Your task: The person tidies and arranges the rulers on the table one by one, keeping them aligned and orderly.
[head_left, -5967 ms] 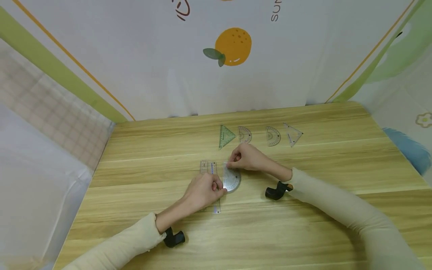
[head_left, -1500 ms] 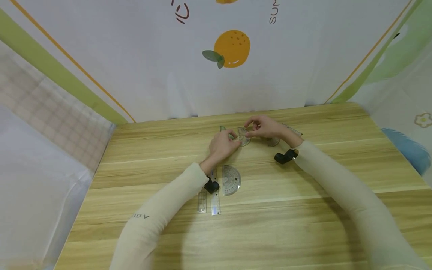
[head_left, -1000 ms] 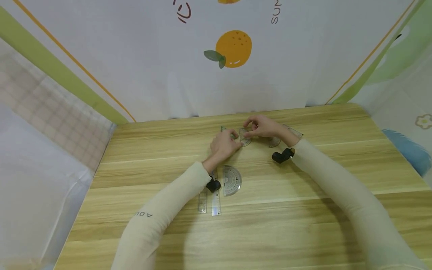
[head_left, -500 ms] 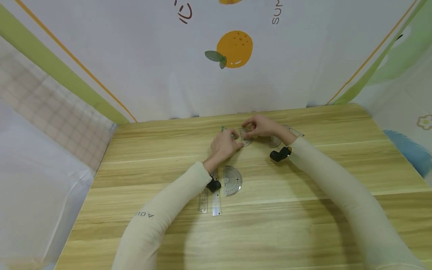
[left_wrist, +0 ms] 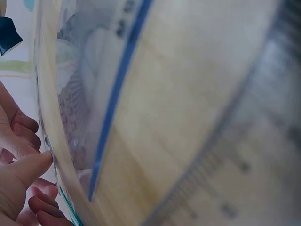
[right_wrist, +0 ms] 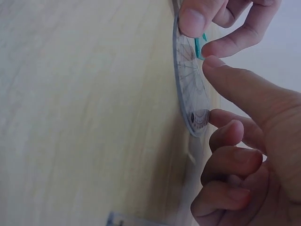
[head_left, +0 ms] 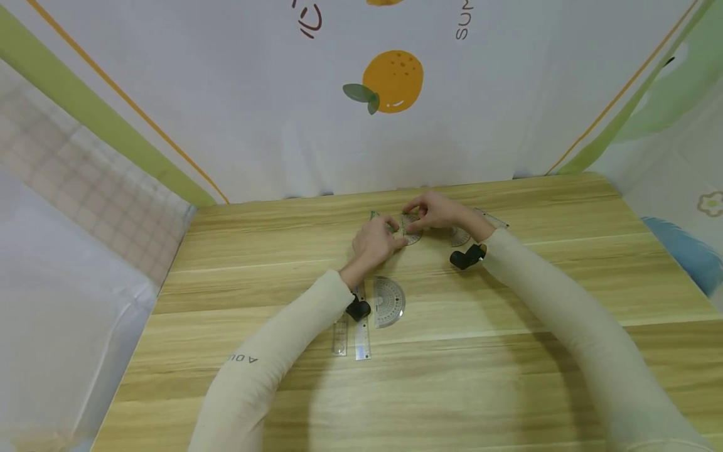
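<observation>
A small clear protractor (head_left: 414, 236) lies at the back of the table between both hands. My left hand (head_left: 374, 243) comes in from its left, and the thumb touches the protractor's near corner. Its other fingers are bent beside a green set square (head_left: 374, 215), which the hand mostly covers. From the right side my right hand (head_left: 440, 212) reaches over the same protractor (right_wrist: 188, 77). Its index fingertip touches the protractor. The thumb tip stands apart from the index; whether the thumb touches cannot be seen. The remaining right fingers are curled under the palm.
A larger protractor (head_left: 390, 303) lies nearer me, right of two clear rulers, one (head_left: 362, 339) partly under my left wrist. Another protractor (head_left: 460, 236) and a clear set square (head_left: 492, 218) sit partly behind my right arm. A white curtain (head_left: 254, 125) closes the table's back edge.
Six seconds ago both hands were on the larger protractor; they have moved back to the small one. In the last second only the right hand has shifted slightly left.
</observation>
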### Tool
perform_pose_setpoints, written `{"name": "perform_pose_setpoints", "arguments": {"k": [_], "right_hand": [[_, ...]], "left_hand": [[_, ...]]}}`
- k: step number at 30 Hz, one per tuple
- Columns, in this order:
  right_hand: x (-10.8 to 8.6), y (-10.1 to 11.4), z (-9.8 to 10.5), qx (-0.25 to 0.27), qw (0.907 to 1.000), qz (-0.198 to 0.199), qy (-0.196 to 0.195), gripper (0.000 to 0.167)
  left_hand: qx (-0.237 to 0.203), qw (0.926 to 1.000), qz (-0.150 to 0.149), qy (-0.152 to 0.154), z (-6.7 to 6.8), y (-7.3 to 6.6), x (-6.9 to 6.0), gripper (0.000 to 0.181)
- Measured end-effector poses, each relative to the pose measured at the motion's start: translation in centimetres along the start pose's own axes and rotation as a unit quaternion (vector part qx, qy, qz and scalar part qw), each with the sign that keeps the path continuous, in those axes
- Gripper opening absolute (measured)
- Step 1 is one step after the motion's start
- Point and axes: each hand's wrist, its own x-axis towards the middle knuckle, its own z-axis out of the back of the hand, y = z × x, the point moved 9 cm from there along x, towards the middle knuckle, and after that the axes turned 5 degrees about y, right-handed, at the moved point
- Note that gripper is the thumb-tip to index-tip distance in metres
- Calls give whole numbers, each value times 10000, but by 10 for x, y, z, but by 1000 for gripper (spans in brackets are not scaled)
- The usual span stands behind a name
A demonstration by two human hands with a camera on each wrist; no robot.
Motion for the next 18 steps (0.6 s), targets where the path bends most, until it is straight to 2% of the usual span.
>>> {"name": "perform_pose_setpoints", "arguments": {"k": [18], "right_hand": [[4,-1,0,418,9990,65,134,44]], "left_hand": [[-195,9994,275,88,-2,4,6,36]]}}
